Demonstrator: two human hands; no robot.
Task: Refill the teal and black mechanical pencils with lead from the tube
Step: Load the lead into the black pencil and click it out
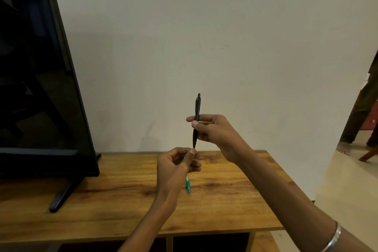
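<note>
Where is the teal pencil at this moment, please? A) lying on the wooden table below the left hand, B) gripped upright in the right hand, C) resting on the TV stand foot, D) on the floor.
A: the teal pencil lies on the wooden table, partly hidden by the left hand, while the right hand holds the black pencil.

Monitor (41, 67) stands left on table (235, 200).
</note>
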